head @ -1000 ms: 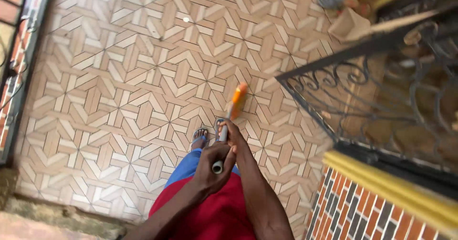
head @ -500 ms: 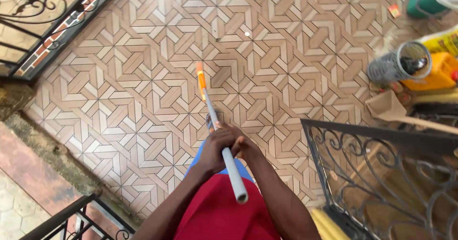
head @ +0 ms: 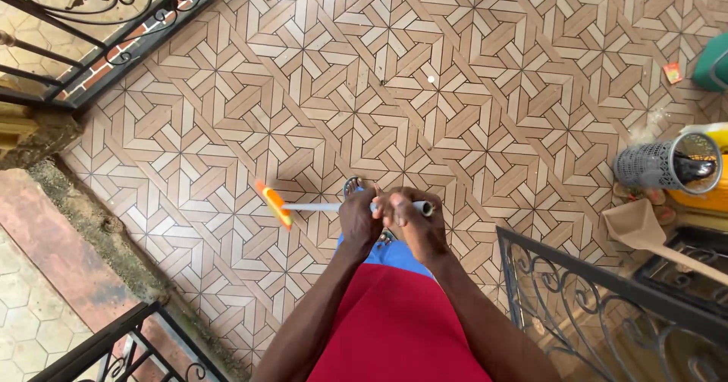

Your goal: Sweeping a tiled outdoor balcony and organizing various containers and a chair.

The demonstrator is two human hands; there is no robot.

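1. The long-handled tool (head: 345, 207), with its pale grey shaft and orange head, is lying almost level in front of you, above the patterned tile floor (head: 455, 63); the head is pointing to your left.
2. Your left hand (head: 359, 221) is wrapping closed around the shaft near its middle.
3. Your right hand (head: 413, 219) is gripping the shaft just beside it, nearer the open butt end, the two hands touching.
4. Below the hands, a sandal (head: 353, 185) is showing on the tiles.
5. To your right, a grey mesh holder (head: 658, 164) is lying on its side near a tan dustpan (head: 635, 225).
6. A black wrought-iron railing (head: 576, 298) is standing at your lower right.
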